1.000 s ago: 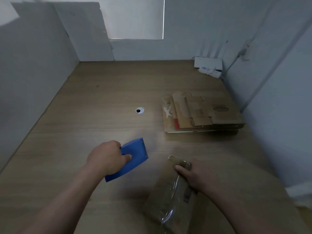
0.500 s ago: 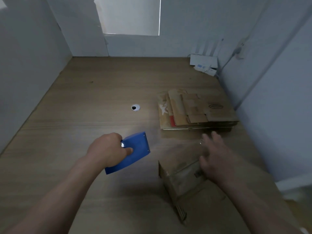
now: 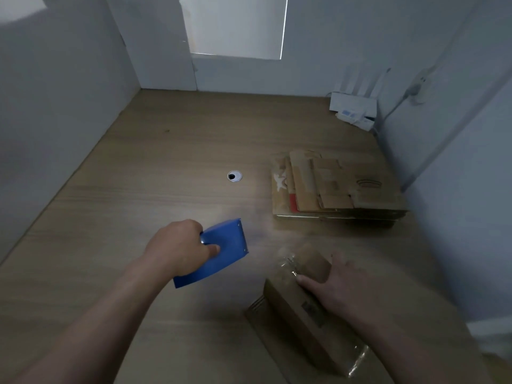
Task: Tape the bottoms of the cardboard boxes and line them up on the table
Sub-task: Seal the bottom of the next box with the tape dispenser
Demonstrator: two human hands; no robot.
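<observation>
The right grip (image 3: pixel 336 286) has dropped flat onto the turned box (image 3: pixel 297 327).

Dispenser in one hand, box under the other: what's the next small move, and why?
Probably bring the blue tape dispenser in the left hand over to the cardboard box, since the right hand presses on it and the dispenser is apart from it.

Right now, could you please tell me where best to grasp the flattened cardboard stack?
Probably take the stack by its near long edge, coming from the front: the sheets lie flat, that edge faces the person unobstructed, and the wall crowds the right side.
</observation>
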